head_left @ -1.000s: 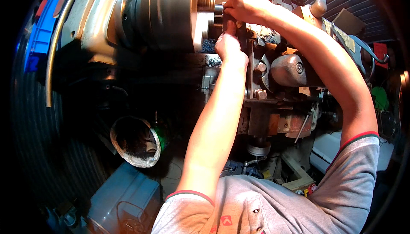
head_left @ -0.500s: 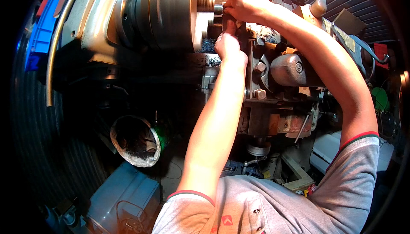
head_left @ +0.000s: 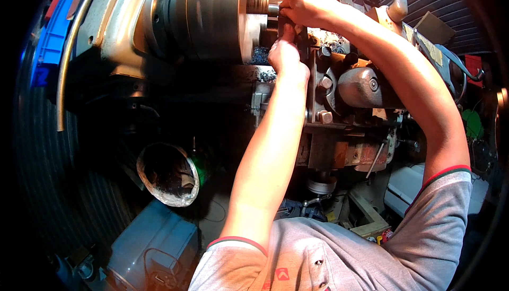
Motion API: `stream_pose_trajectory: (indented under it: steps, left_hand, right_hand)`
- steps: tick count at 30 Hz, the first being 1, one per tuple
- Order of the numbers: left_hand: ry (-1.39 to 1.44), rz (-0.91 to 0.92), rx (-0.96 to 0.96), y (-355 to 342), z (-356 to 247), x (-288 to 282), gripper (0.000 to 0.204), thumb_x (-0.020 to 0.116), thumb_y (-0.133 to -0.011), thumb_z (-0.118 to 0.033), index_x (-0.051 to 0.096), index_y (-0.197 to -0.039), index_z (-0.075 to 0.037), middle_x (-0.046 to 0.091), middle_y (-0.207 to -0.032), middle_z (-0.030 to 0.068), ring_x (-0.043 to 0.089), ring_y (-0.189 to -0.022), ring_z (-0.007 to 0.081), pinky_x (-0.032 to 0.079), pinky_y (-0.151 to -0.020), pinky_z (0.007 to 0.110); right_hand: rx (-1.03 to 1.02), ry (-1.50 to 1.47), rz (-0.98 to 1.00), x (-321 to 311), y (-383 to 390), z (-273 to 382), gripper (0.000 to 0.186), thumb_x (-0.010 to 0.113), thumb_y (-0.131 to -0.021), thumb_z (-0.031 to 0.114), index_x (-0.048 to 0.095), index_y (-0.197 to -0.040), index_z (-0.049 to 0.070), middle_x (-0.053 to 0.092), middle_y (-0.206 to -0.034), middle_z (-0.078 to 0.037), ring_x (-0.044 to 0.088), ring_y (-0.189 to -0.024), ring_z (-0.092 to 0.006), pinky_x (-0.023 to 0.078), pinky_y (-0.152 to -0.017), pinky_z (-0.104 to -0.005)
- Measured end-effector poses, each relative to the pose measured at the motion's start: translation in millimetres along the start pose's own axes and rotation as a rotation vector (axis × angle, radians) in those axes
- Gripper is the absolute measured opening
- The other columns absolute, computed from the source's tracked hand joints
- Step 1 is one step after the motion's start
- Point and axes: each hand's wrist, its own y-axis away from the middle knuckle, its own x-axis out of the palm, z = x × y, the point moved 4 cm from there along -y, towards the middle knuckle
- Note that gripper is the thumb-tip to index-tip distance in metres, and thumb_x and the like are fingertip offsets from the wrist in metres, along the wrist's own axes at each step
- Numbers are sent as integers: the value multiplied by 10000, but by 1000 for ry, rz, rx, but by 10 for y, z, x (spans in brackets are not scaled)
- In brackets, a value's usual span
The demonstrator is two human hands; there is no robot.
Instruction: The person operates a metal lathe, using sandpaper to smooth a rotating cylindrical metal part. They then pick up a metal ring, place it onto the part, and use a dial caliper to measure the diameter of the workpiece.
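A lathe chuck at the top of the view is blurred along its jaws, as if spinning. From it a short bright metal shaft sticks out to the right. My right hand is closed at the shaft's end, its fingers curled down and partly hidden. Just below it, my left hand is closed with the thumb pointing up. Between the two hands shows a dark strip, which both seem to grip; its kind is too shaded to tell.
Right of my left wrist stands the tool post with large bolts, beside a rounded grey metal casting. Dark metal chips lie under the chuck. A round bucket and a blue-grey box stand at the lower left.
The machine sits a few pixels further right in the view. Both hands keep nearly the same place and grip beside the shaft.
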Motion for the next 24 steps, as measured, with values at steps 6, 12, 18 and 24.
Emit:
stream_pose_trajectory:
  steps: [6, 12, 18, 24]
  left_hand:
    - [37, -14, -15, 54, -21, 22, 256, 655, -901, -160, 640, -1110, -12, 662, -992, 64, 603, -852, 168, 489, -771, 318]
    - [37, 5, -6, 73, -28, 43, 267, 642, -909, -157, 635, -1131, -8, 665, -1017, 70, 613, -894, 176, 495, -793, 327]
    - [9, 1, 3, 68, -48, 27, 295, 665, -895, -173, 631, -1126, 7, 665, -1028, 82, 614, -906, 192, 494, -809, 345]
    - [-2, 9, 32, 26, -20, 21, 311, 675, -887, -181, 626, -1122, 17, 662, -1025, 90, 615, -906, 205, 495, -809, 366]
  right_hand:
    - [26, 41, 18, -19, -4, 45, 146, 659, -761, 168, 704, -740, 31, 617, -805, -140, 628, -850, -307, 520, -778, -390]
    - [20, -3, -1, 8, 4, 0, 155, 663, -763, 166, 701, -764, 15, 630, -816, -146, 639, -843, -314, 523, -779, -389]
    - [100, 24, 41, -79, 5, 86, 149, 669, -763, 156, 693, -762, 9, 641, -806, -156, 649, -834, -320, 532, -775, -386]
    - [57, -22, 15, -8, -4, 15, 134, 661, -761, 140, 693, -770, 10, 643, -805, -162, 649, -836, -325, 533, -778, -388]
